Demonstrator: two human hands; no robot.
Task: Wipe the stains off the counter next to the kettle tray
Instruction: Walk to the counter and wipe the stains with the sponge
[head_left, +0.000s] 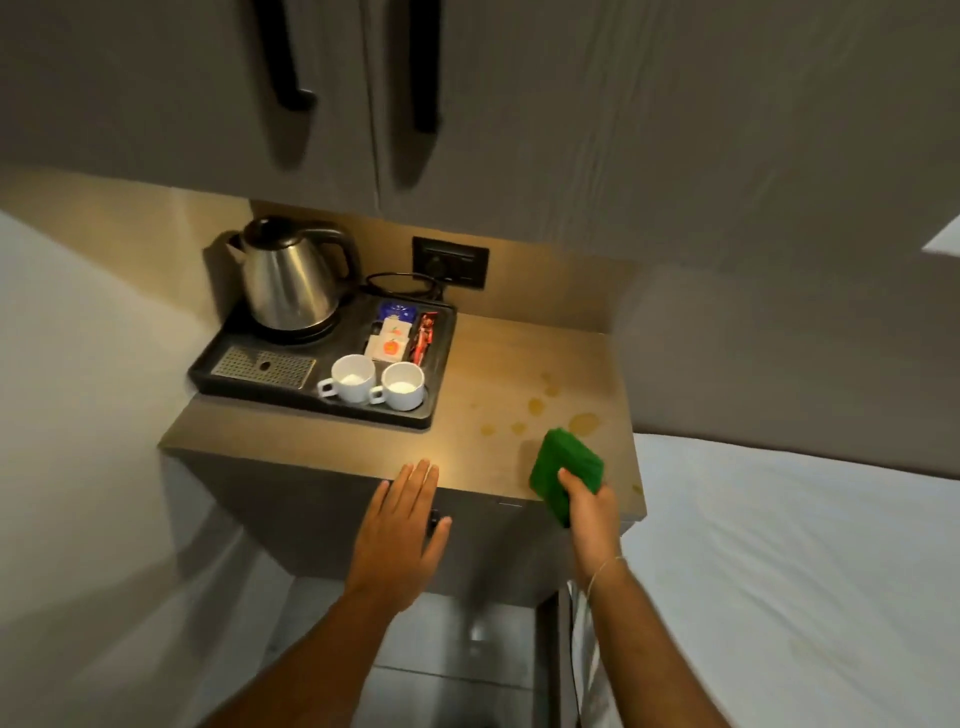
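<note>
Several yellowish stains (537, 406) dot the wooden counter (498, 358) to the right of the black kettle tray (205, 371). My right hand (589, 506) grips a green scrub pad (563, 473), held over the counter's front right part just short of the stains. One more small stain (637, 488) sits at the counter's right front corner. My left hand (402, 525) is flat with fingers together, its fingertips at the counter's front edge, holding nothing.
On the tray stand a steel kettle (288, 280), two white cups (376, 384) and sachets (397, 332). A wall socket (450, 262) with a cord is behind. Cabinet doors with black handles (423, 67) hang overhead. A white bed (789, 561) lies right.
</note>
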